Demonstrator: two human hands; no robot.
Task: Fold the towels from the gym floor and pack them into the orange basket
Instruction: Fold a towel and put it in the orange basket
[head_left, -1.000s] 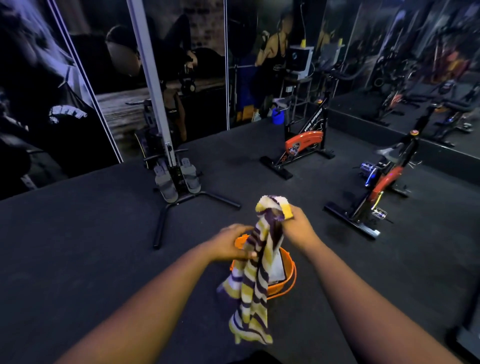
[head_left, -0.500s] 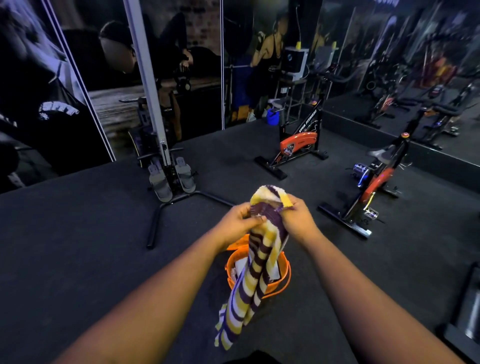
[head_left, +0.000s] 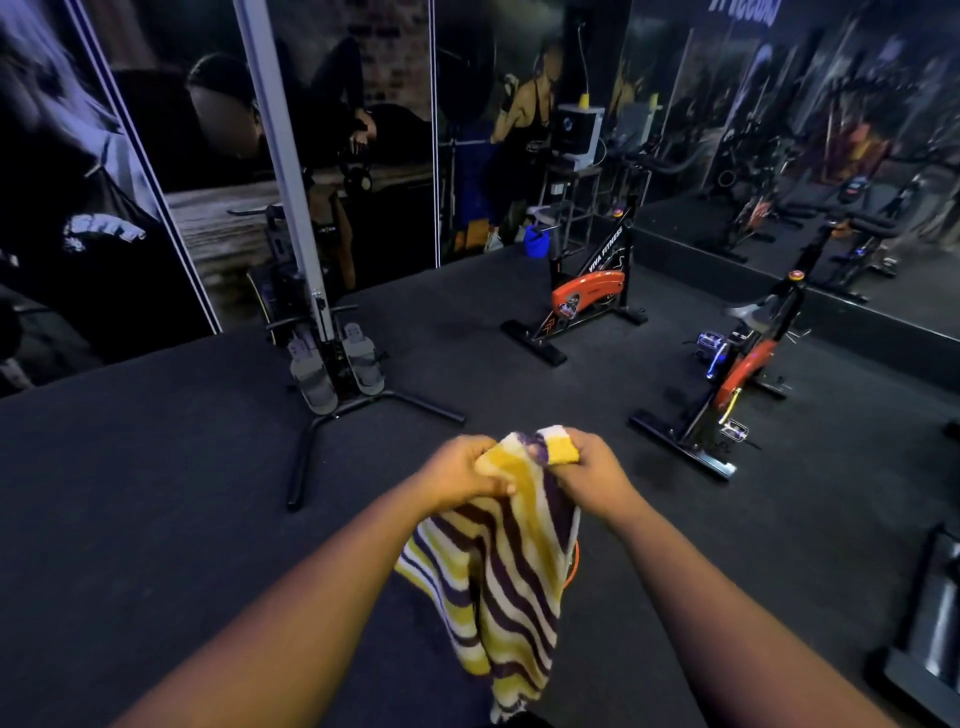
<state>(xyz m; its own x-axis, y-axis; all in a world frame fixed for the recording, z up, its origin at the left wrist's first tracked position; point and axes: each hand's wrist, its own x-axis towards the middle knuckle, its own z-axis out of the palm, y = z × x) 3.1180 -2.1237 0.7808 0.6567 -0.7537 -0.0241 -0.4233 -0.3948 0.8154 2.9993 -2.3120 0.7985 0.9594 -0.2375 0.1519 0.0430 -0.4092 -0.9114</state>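
A yellow, white and purple striped towel (head_left: 498, 577) hangs in front of me from both hands. My left hand (head_left: 460, 473) grips its top edge at the left. My right hand (head_left: 587, 467) pinches the top corner at the right, a short way from the left hand. The cloth is spread between them and drapes down over the orange basket (head_left: 575, 564), of which only a thin sliver of rim shows at the towel's right edge. What lies inside the basket is hidden.
Dark gym floor (head_left: 156, 493) all around. A rowing machine on a forked stand (head_left: 332, 374) stands ahead to the left. Two exercise bikes, one (head_left: 587, 296) ahead and one (head_left: 737, 374) to the right. A mirror wall runs along the right.
My hands have drawn apart along the top edge, and the towel has opened from a bunched rope into a wider sheet. It now covers almost the whole basket.
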